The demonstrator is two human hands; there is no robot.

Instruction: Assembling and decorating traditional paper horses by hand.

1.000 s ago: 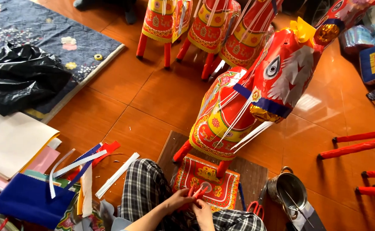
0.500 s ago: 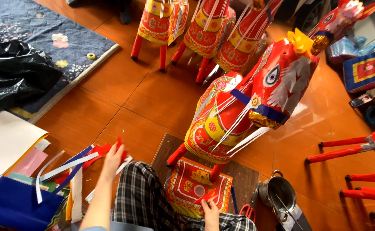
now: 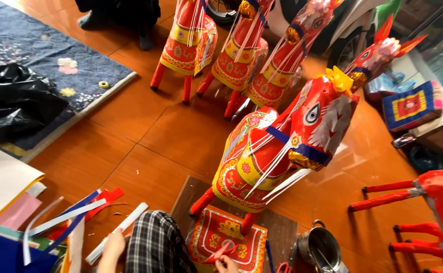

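Single head-worn view only, so no second view shared any of the scene; it looked steeply down and forward from a person seated on the orange tiled floor (image 3: 145, 126), lens tilted. Nearest at the bottom edge were the checked trouser knee (image 3: 156, 245), left hand (image 3: 113, 246) and right hand (image 3: 227, 264), cut off by the frame. Mid-distance held the big red paper horse (image 3: 277, 156); farther off, at the top, stood a row of paper horses (image 3: 236, 55) and the blue rug (image 3: 54, 60) at upper left.
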